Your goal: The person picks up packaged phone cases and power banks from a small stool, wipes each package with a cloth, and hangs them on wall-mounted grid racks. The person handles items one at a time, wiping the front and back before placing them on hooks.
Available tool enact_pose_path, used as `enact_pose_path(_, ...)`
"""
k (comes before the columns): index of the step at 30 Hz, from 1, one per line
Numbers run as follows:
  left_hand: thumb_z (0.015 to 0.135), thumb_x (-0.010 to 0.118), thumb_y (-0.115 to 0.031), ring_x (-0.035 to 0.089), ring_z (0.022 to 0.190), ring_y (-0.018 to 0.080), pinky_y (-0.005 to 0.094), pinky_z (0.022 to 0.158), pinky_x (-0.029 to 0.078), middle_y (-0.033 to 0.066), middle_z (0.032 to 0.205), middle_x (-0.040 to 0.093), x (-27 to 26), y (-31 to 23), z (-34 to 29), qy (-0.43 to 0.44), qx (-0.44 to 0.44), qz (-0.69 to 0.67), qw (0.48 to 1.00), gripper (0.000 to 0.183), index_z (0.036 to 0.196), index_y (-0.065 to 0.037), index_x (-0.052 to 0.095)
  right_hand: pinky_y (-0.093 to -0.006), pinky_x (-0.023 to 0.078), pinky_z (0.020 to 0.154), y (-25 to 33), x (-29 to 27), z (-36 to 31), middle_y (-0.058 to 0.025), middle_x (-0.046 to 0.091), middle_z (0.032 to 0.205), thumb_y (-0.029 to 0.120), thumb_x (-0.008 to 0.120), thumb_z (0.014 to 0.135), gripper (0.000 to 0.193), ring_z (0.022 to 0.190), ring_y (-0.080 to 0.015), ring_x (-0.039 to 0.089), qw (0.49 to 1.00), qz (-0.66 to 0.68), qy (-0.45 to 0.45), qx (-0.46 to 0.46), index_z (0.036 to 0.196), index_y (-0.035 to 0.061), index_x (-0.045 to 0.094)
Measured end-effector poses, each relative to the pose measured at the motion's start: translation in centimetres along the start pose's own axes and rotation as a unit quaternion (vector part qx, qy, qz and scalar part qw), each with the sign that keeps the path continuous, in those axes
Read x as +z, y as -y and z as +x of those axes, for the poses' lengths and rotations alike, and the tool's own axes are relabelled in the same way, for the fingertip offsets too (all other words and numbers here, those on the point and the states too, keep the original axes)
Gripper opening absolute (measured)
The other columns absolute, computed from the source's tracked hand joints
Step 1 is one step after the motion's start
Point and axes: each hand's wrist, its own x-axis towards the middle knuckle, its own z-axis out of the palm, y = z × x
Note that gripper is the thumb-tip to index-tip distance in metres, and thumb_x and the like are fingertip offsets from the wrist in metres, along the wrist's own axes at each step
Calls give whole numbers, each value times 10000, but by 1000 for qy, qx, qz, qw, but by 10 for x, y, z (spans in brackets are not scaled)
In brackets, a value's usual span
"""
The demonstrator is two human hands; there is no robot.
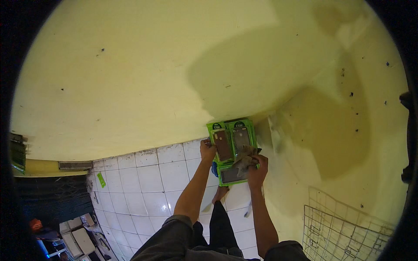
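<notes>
In the head view, green retail packs with phone cases showing in them stand in stacks in the corner by the wall. My left hand (207,150) is closed at the left edge of a pack with a brown phone case (222,145). My right hand (257,168) is closed on a crumpled greyish cloth (244,162), which hangs over the packs. Partly behind the cloth is a pack with a grey phone case (241,137). Lower down lies another pack with a dark phone case (230,175), its right end covered by the cloth and my hand.
Yellow walls (130,78) meet at the corner behind the packs. A wire grid rack (344,230) leans at the right wall. White tiles (148,178) cover the floor, with a green flat piece (101,179) on it. Boxes (78,241) are at the lower left. My foot (220,194) is close to the packs.
</notes>
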Motion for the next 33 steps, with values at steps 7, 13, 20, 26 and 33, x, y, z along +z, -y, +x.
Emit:
enact_pose_path(7, 1006, 521, -60, 668, 1010, 232, 368, 897, 539, 132, 1156, 718, -59, -24, -8, 55, 39, -85, 994, 360, 1352, -45, 621, -359, 495, 1050, 26, -26, -21, -99, 646, 1148, -149, 565, 764, 422, 1130, -246, 652, 995, 99, -10, -8, 1136, 10, 686)
enact_pose_path(13, 1008, 480, -113, 639, 1045, 204, 366, 919, 531, 96, 1170, 655, -162, -75, -92, 118, 11, -227, 967, 346, 1325, -23, 585, -352, 513, 1018, 88, -84, -43, -90, 641, 1159, -147, 542, 750, 454, 1112, -233, 643, 978, 200, -25, 52, 1152, 16, 676)
enact_pose_path(20, 972, 547, -83, 661, 1156, 227, 401, 989, 577, 105, 1285, 669, -241, -132, -245, 190, -18, -297, 936, 467, 1436, -34, 534, -339, 515, 1000, 235, -134, -114, -109, 622, 1134, -149, 487, 708, 504, 1110, -253, 635, 967, 244, -2, -73, 1144, 11, 683)
enact_pose_path(26, 856, 606, -86, 654, 1174, 259, 383, 1017, 573, 137, 1365, 608, -295, -142, -338, 342, -40, -372, 862, 672, 1515, -86, 472, -330, 479, 1006, 329, -138, -202, -137, 582, 1167, -97, 521, 686, 497, 1147, -278, 605, 938, 163, 67, -298, 1126, 30, 714)
enact_pose_path(33, 1012, 493, -222, 634, 1276, 314, 460, 1088, 538, 189, 1446, 607, -339, -124, -378, 458, -53, -547, 698, 525, 1493, -11, 511, -588, 267, 1243, 358, -116, -285, -247, 407, 1561, 86, 679, 739, 712, 1492, -481, 334, 892, -71, 177, -409, 1448, 124, 624)
